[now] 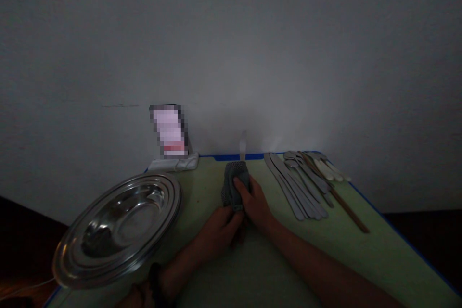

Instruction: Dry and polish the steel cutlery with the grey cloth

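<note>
A dark grey-green cloth point(233, 185) is bunched around a piece of flatware over the middle of the table. From the top of the cloth sticks a flat metal blade with a rounded tip, which looks like a table knife point(243, 146), pointing up toward the wall. My right hand point(255, 202) is closed on the cloth from the right, its thumb lying along the folds. Just below, my left hand point(223, 228) is closed at the lower end of the cloth, where the knife's other end would be; its grip is partly hidden.
A large shiny steel basin point(140, 221) stands at the left. Behind it a blurred phone point(170, 130) leans upright over a white object point(173, 162). On the right lie several table knives point(288, 187), spoons point(303, 173), brown chopsticks point(348, 208) and white-handled pieces point(327, 169). A wall rises behind the blue-edged table.
</note>
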{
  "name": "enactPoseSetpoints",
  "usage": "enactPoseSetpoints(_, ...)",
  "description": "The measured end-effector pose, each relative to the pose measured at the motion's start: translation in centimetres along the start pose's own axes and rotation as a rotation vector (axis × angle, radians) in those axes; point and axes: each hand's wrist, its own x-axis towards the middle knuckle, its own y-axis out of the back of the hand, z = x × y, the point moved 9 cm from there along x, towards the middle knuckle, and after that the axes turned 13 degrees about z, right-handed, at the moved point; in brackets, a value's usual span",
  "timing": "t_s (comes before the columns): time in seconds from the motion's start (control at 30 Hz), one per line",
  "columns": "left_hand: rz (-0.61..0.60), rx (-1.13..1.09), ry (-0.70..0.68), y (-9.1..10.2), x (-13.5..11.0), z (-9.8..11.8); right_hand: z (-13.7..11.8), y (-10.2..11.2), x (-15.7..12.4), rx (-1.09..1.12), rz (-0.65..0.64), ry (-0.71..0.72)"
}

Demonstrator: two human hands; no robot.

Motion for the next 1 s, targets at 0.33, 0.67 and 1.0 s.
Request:
enactPoseSetpoints(0.33, 0.021, 0.117, -0.054, 0.3, 0.0, 0.7, -0.3, 0.1, 0.1, 0.003, 0.010, -0.010)
enactPoseSetpoints(0.67, -0.002, 0.134, -0.052, 0.2, -0.1, 1.0, -0.4, 0.0, 0.1, -0.006, -0.006, -0.003)
enactPoseSetpoints(1.0, 0.004, 0.134, -0.020, 0.2, -0.2, 0.9, -0.4, -0.1, 0.1, -0.004, -0.017, -0.016)
